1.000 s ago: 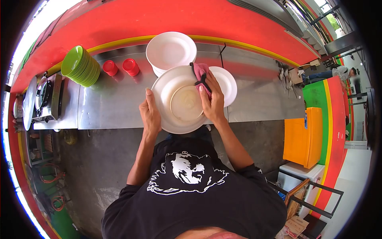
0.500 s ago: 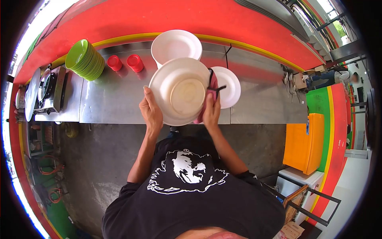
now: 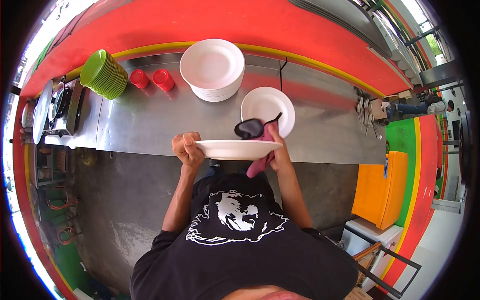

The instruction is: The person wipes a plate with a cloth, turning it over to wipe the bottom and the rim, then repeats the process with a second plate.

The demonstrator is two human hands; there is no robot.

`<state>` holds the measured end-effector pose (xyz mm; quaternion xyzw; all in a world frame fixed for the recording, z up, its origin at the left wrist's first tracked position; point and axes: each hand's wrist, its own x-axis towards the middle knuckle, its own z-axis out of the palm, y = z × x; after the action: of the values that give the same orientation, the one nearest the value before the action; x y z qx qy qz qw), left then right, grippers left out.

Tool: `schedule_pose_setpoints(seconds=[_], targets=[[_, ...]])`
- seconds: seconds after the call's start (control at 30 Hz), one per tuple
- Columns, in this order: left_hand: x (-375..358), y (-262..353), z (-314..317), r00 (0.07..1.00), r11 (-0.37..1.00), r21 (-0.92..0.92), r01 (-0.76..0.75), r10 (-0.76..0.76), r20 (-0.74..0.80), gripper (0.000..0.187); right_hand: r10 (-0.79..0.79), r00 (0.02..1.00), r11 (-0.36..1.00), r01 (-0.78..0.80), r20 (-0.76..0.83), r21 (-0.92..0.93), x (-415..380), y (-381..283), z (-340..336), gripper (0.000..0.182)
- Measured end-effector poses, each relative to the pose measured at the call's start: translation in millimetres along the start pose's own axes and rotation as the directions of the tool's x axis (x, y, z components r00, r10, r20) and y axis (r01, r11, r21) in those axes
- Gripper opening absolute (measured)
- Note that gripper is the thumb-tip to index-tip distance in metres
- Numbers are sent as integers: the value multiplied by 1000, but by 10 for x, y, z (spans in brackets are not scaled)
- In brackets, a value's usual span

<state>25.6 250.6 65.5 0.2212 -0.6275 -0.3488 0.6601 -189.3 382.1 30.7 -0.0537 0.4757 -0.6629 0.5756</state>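
Note:
A white plate is held almost edge-on above the front edge of the counter. My left hand is closed on its left rim. At the right rim, my right hand grips a maroon cloth with black parts, pressed against the plate; part of the cloth hangs below the rim. Beyond the plate stands a stack of white plates. Nearer my right hand, another white plate lies on the counter, partly covered by the cloth.
On the steel counter stand a stack of green bowls, a red container and a second red container. A stove is at the left end. Utensils lie at right, near an orange box.
The held plate has tipped from showing its underside to nearly edge-on. The cloth has shifted, with its black part now above the rim. The view has moved slightly.

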Motion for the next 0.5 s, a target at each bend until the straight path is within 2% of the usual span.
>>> schedule_pose_setpoints(seconds=[0.03,0.1,0.13,0.2,0.23,0.27,0.3,0.33,0.37,0.4,0.47,0.5], targets=[[-44,11,59,1000,1000,5,-13,13,6,57,97,995,995,-96,27,-20,-61,-7,-78,48],[-100,49,228,999,999,9,-38,38,22,56,194,981,980,-194,3,33,-157,-66,-207,44],[-121,32,273,995,999,-11,-47,47,88,55,236,972,971,-235,-12,40,-199,-106,-265,40],[-173,48,454,991,996,-44,74,-69,113,59,295,955,954,-295,-12,50,-247,-188,-446,37],[-195,39,540,984,989,-58,134,-126,128,61,234,972,972,-235,-25,-17,-249,-223,-543,39],[-251,-110,469,934,967,-93,235,-198,298,51,172,985,981,-174,-34,-86,-246,-257,-639,41],[-234,-83,613,912,939,-95,331,-293,287,47,108,993,981,-113,-39,-155,-225,-299,-724,43],[-210,-29,807,881,901,-97,423,-384,275,46,40,997,997,-45,-73,-69,-179,-343,-795,47],[-195,19,878,770,769,-172,616,-541,338,42,-47,992,996,37,-119,-87,-131,-390,-859,47],[-179,68,949,627,589,-227,775,-676,386,46,-133,977,987,117,-163,-108,-93,-474,-870,46],[-237,4,1020,451,472,-53,880,-797,402,42,-269,922,956,222,-278,-190,12,-618,-930,43],[-288,-61,1060,357,402,36,915,-847,394,40,-345,900,923,273,-266,-271,104,-647,-1025,44]])
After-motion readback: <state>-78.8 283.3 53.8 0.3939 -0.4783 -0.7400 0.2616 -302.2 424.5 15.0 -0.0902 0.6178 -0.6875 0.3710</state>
